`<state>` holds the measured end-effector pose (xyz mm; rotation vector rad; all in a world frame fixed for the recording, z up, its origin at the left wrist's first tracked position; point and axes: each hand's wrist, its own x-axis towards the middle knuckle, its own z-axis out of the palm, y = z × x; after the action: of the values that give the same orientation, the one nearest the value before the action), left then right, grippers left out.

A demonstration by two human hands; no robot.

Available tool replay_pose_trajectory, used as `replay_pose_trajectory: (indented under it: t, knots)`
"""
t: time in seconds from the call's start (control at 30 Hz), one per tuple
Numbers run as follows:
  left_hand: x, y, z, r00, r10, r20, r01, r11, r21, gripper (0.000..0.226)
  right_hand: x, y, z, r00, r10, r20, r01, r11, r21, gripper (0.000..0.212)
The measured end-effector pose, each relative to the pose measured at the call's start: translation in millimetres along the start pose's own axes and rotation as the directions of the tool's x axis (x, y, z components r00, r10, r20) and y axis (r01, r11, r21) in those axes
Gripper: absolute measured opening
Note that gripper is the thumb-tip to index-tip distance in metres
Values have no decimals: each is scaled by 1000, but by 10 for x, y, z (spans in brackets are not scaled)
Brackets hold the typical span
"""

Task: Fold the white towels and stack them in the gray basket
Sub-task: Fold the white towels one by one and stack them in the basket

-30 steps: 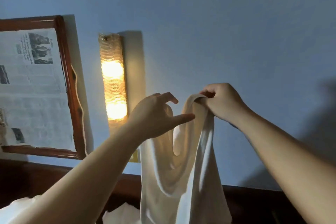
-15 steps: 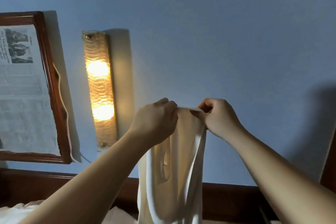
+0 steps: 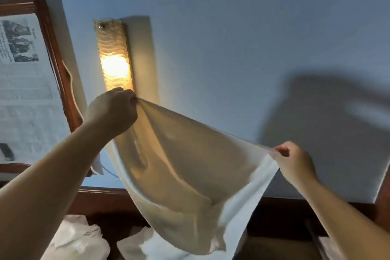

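Note:
A white towel (image 3: 185,175) hangs spread in the air in front of the blue wall, lit amber by the lamp behind it. My left hand (image 3: 113,112) grips its upper left corner, raised high near the lamp. My right hand (image 3: 295,161) pinches the other top corner, lower and far to the right. The top edge runs taut and slanted between them, and the cloth sags down below. More crumpled white towels (image 3: 78,240) lie at the bottom left. The gray basket is out of view.
A lit wall lamp (image 3: 114,57) is fixed to the blue wall. A wood-framed newspaper picture (image 3: 27,82) hangs at the left. A dark wooden headboard rail (image 3: 101,198) runs along the bottom, with another wooden edge (image 3: 384,198) at the right.
My hands were close together on a bunched top edge. They have pulled apart, left up toward the lamp and right down and outward, and the towel has opened out wide.

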<state>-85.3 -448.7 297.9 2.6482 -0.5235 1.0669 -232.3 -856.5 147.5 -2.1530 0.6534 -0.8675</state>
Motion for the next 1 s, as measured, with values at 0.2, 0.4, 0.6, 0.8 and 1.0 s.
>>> replay_pose_trajectory:
  t: [0.2, 0.4, 0.6, 0.8, 1.0]
  knots:
    - [-274, 233, 359, 943, -51, 330, 108, 982, -157, 22, 357, -871, -329, 962, -262, 70, 262, 965, 15, 31]
    - [-513, 1000, 514, 892, 196, 408, 42, 861, -507, 52, 218, -1559, -219, 872, -389, 296, 416, 909, -31, 36]
    - [-559, 1418, 527, 942, 191, 277, -17, 849, -529, 39, 123, -1678, -288, 861, -402, 312, 429, 903, -19, 35]
    - [-608, 1555, 590, 963, 191, 190, -75, 867, -492, 23, 51, -1511, -303, 890, -369, 267, 385, 923, -9, 35]
    - [-477, 1402, 465, 972, 229, 45, -207, 934, -293, 25, -148, -978, -184, 910, -298, 290, 344, 931, -123, 17]
